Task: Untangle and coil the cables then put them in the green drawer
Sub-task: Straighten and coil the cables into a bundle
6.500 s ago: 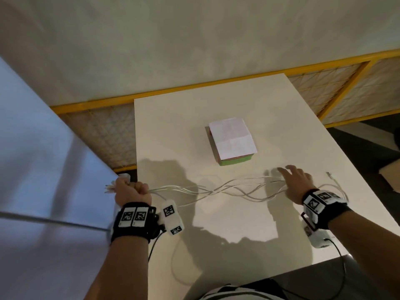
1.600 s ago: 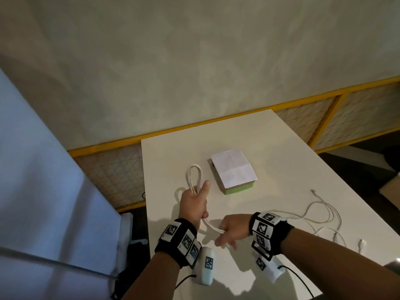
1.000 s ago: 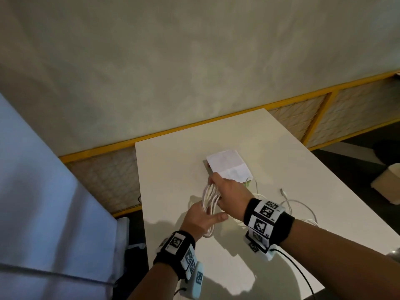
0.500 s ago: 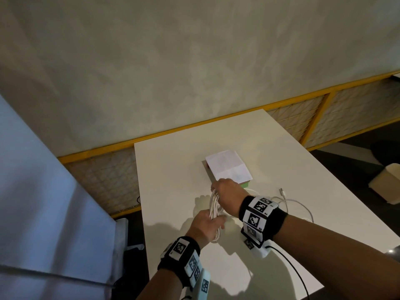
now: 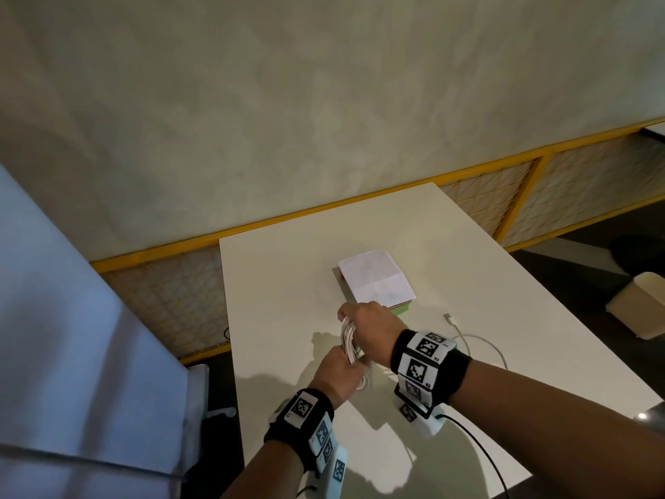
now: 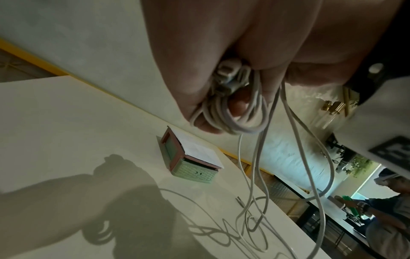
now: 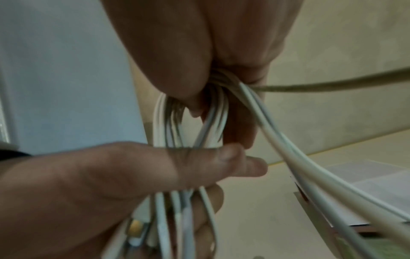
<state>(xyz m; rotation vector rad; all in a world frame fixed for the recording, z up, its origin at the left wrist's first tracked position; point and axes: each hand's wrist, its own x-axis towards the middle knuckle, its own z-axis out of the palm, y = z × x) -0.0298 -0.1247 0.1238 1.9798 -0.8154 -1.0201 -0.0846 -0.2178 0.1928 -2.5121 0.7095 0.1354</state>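
Note:
A bundle of white cables (image 5: 349, 341) is looped into a coil between both hands, above the white table (image 5: 288, 282). My left hand (image 5: 345, 361) grips the coil's lower end, with a plug (image 6: 228, 70) tucked in my palm. My right hand (image 5: 354, 318) pinches the coil's upper end (image 7: 213, 84), and my left thumb (image 7: 199, 166) lies across the strands. Loose cable tails (image 5: 482, 345) trail right over the table and end in a plug (image 5: 449, 318). Just beyond my hands sits the small drawer unit with its green drawer (image 6: 195, 172) closed and white paper (image 5: 376, 279) on top.
The table's left edge lies near a blue panel (image 5: 72, 354). A yellow-framed mesh fence (image 5: 503, 196) runs behind the table. A beige box (image 5: 640, 307) stands on the dark floor at right. People (image 6: 388, 210) are in the background of the left wrist view.
The coil has gained turns since 1.6 s ago. My right hand moved from the near edge to the coil's top. The loose tail's plug has slid left toward my hands.

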